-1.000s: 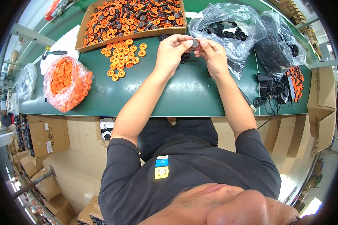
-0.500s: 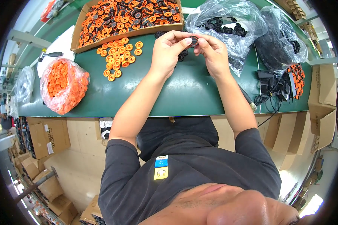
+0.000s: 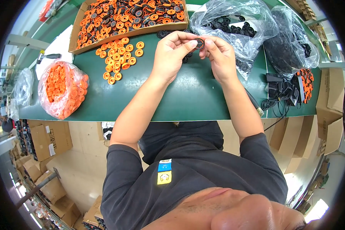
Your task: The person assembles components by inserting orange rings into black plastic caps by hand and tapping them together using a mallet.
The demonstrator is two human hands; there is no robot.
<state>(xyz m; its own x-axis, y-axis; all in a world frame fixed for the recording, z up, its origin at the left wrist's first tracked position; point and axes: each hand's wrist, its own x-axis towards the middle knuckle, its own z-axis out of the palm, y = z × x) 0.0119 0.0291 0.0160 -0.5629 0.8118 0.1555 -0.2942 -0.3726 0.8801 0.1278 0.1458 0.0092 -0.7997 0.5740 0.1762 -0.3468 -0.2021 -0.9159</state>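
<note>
Both hands meet over the green table, pinching a small round black disc [image 3: 199, 43] with an orange ring showing on it. My left hand [image 3: 174, 53] grips its left side between thumb and fingers. From the other side, my right hand [image 3: 220, 56] closes thumb and fingertips on it. Several black round pieces [image 3: 185, 59] lie behind and beneath the hands, partly hidden. Left of my left hand, loose orange ring-shaped pieces [image 3: 120, 54] are spread in front of a cardboard tray [image 3: 132, 31] heaped with orange and black discs.
A clear bag [image 3: 61, 90] of orange pieces stands at the left, near a hammer [image 3: 48, 56]. At the back right are a clear bag [image 3: 258, 17] and a darker bag [image 3: 285, 50] of black parts. Black cables and an adapter [image 3: 274, 86] lie on the green table [image 3: 180, 101].
The view has shifted slightly. Both hands stay on the black disc, which now sits slightly lower in the picture, its dark round face still toward me.
</note>
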